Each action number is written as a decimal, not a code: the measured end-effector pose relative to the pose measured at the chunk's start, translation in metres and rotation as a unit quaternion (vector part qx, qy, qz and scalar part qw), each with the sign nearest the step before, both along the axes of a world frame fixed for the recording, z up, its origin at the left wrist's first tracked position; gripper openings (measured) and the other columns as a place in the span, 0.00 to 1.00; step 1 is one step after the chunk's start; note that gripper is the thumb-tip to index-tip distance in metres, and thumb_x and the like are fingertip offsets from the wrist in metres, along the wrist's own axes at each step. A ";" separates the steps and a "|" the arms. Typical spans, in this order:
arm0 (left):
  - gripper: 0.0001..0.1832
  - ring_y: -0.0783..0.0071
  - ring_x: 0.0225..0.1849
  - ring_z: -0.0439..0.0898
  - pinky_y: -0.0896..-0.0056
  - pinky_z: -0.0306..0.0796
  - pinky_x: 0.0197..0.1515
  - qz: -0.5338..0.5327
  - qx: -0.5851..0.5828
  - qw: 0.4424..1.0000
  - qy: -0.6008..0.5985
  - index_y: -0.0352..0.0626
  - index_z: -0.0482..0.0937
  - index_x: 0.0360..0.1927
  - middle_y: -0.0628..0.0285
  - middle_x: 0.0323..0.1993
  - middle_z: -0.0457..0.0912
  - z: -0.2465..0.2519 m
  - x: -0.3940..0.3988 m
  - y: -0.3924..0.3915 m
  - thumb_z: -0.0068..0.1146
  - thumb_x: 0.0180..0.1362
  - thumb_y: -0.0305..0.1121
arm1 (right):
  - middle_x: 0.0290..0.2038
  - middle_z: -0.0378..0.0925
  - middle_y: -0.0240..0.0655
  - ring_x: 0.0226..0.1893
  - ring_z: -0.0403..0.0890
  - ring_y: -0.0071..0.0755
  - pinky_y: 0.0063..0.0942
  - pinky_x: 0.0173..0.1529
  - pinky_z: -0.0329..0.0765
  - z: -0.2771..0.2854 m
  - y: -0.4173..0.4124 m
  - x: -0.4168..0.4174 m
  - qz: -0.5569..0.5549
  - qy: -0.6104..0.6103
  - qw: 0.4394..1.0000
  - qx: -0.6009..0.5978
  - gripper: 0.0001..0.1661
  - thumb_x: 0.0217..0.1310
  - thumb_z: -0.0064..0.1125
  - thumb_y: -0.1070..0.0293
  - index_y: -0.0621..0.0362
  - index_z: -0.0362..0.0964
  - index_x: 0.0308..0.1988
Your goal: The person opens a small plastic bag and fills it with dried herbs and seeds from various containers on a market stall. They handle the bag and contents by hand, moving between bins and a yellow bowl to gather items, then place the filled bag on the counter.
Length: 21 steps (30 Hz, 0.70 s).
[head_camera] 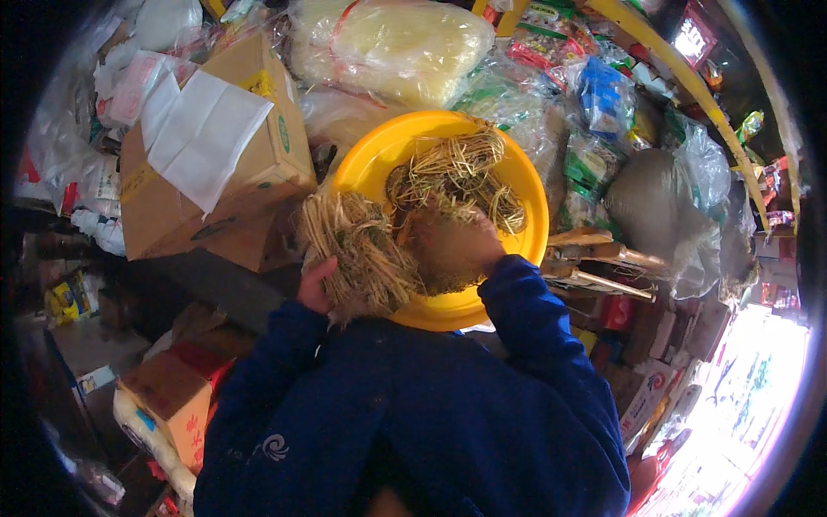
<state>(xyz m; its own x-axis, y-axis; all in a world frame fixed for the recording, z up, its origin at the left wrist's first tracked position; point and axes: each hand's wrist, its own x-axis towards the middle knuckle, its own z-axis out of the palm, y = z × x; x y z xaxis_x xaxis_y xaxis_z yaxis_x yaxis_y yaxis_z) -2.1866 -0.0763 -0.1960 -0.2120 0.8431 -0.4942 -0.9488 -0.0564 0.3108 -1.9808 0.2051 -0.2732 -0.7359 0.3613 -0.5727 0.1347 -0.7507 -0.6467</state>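
Note:
A round yellow plastic basin [452, 315] stands before me, with bundles of dried plant stems or roots [452, 161] lying in it. My left hand [316, 286] grips the side of a thick bunch of dried, straw-coloured stalks [358, 255], which overlaps the basin's left rim. Clear plastic seems to wrap part of that bunch. Inside the basin, my right hand [468, 242] is blurred and reaches in among the dried material. Its fingers are not clear enough to show whether they grip anything.
Left of the basin is a cardboard box [213, 155] with white paper [207, 136] on top. Behind lies a large plastic-wrapped pack of pale noodle-like strands [387, 52]. Wooden handles [594, 255] and a filled sack [649, 187] are at right. A smaller box [174, 407] sits lower left.

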 end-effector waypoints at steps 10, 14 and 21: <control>0.32 0.62 0.53 0.75 0.65 0.69 0.56 -0.114 -0.134 0.916 0.362 0.37 0.63 0.60 0.55 0.53 0.74 -0.030 0.024 0.087 0.65 0.53 0.32 | 0.47 0.77 0.35 0.45 0.77 0.32 0.33 0.50 0.73 0.094 0.010 0.014 -0.099 -0.058 0.987 0.111 0.31 0.54 0.61 0.70 0.56 0.62 0.57; 0.29 0.61 0.54 0.73 0.66 0.67 0.56 -0.046 -0.238 0.724 0.646 0.39 0.67 0.55 0.53 0.50 0.75 -0.014 0.027 0.081 0.65 0.51 0.34 | 0.46 0.76 0.37 0.43 0.78 0.35 0.32 0.43 0.78 0.117 -0.009 0.018 -0.158 0.073 0.983 0.049 0.30 0.56 0.59 0.71 0.56 0.61 0.58; 0.12 0.61 0.47 0.75 0.65 0.69 0.50 0.108 -0.185 0.632 0.745 0.40 0.76 0.41 0.53 0.40 0.76 0.078 -0.041 0.063 0.59 0.52 0.25 | 0.44 0.77 0.37 0.38 0.80 0.37 0.34 0.39 0.82 0.103 -0.014 0.026 -0.162 0.025 0.986 0.000 0.33 0.54 0.62 0.71 0.53 0.59 0.59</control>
